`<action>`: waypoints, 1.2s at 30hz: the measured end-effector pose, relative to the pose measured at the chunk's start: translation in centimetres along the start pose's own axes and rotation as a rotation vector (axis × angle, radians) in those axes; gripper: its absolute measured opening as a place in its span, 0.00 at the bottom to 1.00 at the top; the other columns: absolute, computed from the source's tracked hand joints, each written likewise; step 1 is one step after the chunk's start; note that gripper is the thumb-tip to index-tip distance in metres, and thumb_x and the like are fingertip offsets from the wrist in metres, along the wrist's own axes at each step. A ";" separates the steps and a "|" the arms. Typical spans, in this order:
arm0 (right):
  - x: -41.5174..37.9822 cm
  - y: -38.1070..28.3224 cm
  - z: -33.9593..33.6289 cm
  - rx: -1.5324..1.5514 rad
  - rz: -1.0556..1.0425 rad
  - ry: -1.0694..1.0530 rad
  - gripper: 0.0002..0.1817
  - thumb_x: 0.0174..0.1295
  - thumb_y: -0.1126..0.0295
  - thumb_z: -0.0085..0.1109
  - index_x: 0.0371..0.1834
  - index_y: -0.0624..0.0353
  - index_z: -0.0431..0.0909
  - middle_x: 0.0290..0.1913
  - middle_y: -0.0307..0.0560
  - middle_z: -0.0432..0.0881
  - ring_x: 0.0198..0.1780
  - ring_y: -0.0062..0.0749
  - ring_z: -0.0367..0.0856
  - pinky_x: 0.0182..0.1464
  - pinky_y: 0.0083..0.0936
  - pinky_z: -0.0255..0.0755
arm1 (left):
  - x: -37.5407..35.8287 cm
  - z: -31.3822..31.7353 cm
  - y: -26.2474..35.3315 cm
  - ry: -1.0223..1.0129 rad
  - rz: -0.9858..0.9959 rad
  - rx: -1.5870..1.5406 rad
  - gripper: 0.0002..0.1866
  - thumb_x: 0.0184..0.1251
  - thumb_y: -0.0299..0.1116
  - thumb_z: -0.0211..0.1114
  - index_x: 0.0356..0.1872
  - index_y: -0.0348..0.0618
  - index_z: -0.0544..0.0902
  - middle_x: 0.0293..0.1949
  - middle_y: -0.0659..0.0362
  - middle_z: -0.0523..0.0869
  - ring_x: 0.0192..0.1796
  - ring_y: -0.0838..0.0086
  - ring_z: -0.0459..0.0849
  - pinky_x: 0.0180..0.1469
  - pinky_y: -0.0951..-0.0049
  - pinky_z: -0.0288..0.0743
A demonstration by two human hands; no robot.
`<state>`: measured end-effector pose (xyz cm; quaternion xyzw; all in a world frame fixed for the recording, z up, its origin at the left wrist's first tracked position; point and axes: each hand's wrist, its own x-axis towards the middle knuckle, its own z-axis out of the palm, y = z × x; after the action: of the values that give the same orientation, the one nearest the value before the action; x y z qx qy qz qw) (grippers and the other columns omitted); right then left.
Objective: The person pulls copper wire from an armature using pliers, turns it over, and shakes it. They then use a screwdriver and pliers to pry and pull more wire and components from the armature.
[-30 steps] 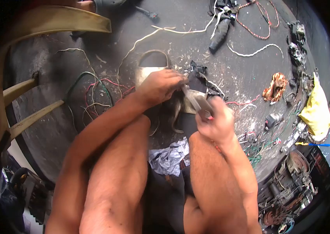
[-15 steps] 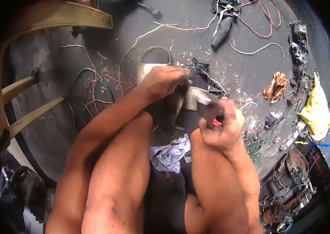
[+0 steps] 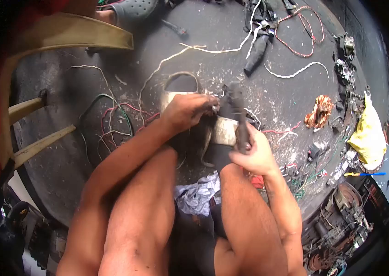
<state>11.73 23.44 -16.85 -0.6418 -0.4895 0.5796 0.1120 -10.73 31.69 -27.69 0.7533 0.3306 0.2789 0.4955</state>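
My left hand (image 3: 186, 111) is closed, with thumb and fingertips pinched together over the ground between my feet. What it pinches is small, dark and partly hidden by the fingers. In my right hand (image 3: 255, 154) is the handle of a dark hammer (image 3: 242, 131), held upright. Motion smears the hammer's head, which is just right of my left fingertips. Below the hands are two worn, whitish slide sandals (image 3: 225, 131), one partly covered by my left hand. Black scraps and a white wire lie behind the hammer.
Wires (image 3: 121, 108) trail over the dark floor at left, near a chair's tan legs (image 3: 42, 149). Black cable pieces (image 3: 258, 48), a copper bundle (image 3: 318, 112) and a yellow bag (image 3: 369, 133) lie right. Machine parts (image 3: 341, 221) are lower right; a crumpled cloth (image 3: 199, 195) is between my legs.
The hammer has swung from a tilted position near my right knee up and left, toward my left fingertips. My left hand stays pinched. The whole view has shifted slightly, and a grey clog shows at the top.
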 end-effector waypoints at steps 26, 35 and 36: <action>-1.8 -0.6 -1.6 0.378 0.319 -0.023 0.26 0.61 0.69 0.63 0.62 0.66 0.69 0.45 0.42 0.77 0.46 0.24 0.73 0.51 0.25 0.69 | -0.3 -1.3 1.6 0.295 -0.254 -0.329 0.10 0.65 0.18 0.62 0.45 0.36 0.86 0.43 0.55 0.89 0.46 0.75 0.86 0.51 0.75 0.78; -1.9 -0.3 -1.5 0.125 0.169 -0.032 0.29 0.60 0.66 0.64 0.62 0.68 0.68 0.49 0.48 0.78 0.51 0.30 0.75 0.56 0.29 0.69 | 0.2 -0.5 1.7 0.155 -0.231 -0.174 0.13 0.63 0.16 0.62 0.47 0.36 0.85 0.44 0.56 0.89 0.47 0.74 0.87 0.52 0.75 0.78; -1.9 -0.3 -1.5 0.096 0.157 -0.023 0.29 0.60 0.65 0.65 0.62 0.68 0.69 0.50 0.50 0.78 0.53 0.31 0.75 0.57 0.30 0.69 | 0.2 -0.4 1.8 0.124 -0.231 -0.145 0.13 0.63 0.15 0.61 0.48 0.36 0.85 0.43 0.55 0.89 0.47 0.73 0.87 0.51 0.74 0.79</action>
<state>13.13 22.81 -14.96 -0.6651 -0.4107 0.6169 0.0912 -10.52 31.59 -25.86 0.6537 0.4241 0.2892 0.5560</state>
